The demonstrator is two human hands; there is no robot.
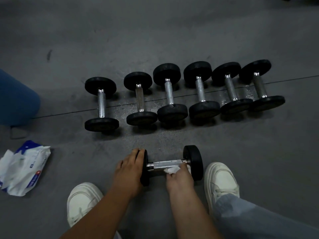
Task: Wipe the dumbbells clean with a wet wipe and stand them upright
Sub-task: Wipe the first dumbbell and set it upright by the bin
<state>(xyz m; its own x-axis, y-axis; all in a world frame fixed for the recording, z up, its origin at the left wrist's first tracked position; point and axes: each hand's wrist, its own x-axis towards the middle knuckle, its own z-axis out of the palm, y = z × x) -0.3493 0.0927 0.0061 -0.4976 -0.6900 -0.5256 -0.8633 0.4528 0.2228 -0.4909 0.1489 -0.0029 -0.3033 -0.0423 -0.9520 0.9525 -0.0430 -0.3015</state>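
Observation:
A black dumbbell with a chrome handle lies on its side on the grey floor between my feet. My left hand lies flat against its left end plate. My right hand grips a crumpled white wet wipe and holds it against the right part of the handle. Several more black dumbbells lie on their sides in a row farther out on the floor.
A white and blue wet wipe pack lies open at the left. A blue rounded object stands at the far left. My white shoes flank the near dumbbell. A floor seam runs under the row.

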